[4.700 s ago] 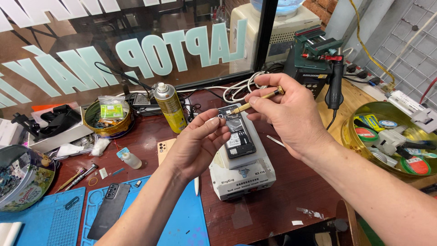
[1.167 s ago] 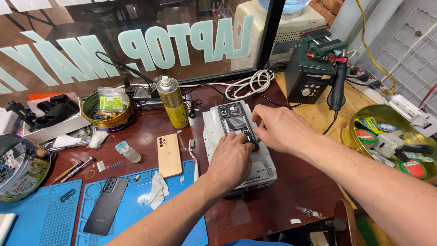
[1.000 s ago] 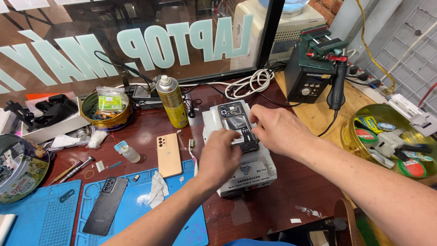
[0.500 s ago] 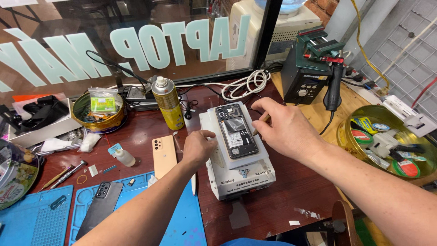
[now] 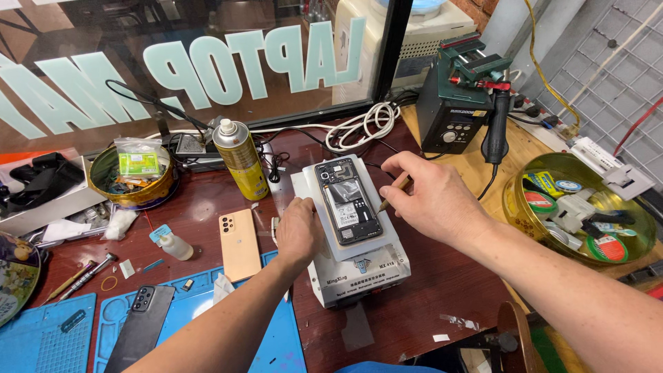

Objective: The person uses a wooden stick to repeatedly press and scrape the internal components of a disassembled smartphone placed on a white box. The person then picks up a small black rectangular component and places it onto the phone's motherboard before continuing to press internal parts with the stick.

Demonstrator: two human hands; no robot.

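Centre of frame: an opened phone (image 5: 348,201), back cover off and its insides showing, lies flat on a white pad atop a white box-shaped heating station (image 5: 352,269). The station stands on the dark red-brown surface (image 5: 442,276).

Left hand (image 5: 298,231): comes in from the lower left and rests against the left edge of the station's pad, just beside the phone. Fingers curled over the edge; holds nothing loose that can be seen.

Right hand (image 5: 431,200): comes in from the right, hovering just right of the phone. Fingers pinched shut on a slim tan stick tool (image 5: 395,192), tip angled down toward the phone's right edge. Whether the tip touches the phone cannot be told.

Left of the station: a peach-coloured phone back cover (image 5: 239,243) lies flat, partly over the edge of a blue work mat (image 5: 207,324). A dark phone (image 5: 141,328) lies on the mat at lower left. A small white dropper bottle (image 5: 173,244) lies on its side near the cover.

Upper left-centre: a yellow spray can (image 5: 239,159) stands upright behind the cover. Further left, a round tin (image 5: 131,181) filled with small packets.

Upper right: a dark soldering station (image 5: 456,114) with a handpiece hanging beside it. A coil of white cable (image 5: 362,124) lies between it and the can. Right edge: a gold round tin (image 5: 587,207) filled with tape rolls.
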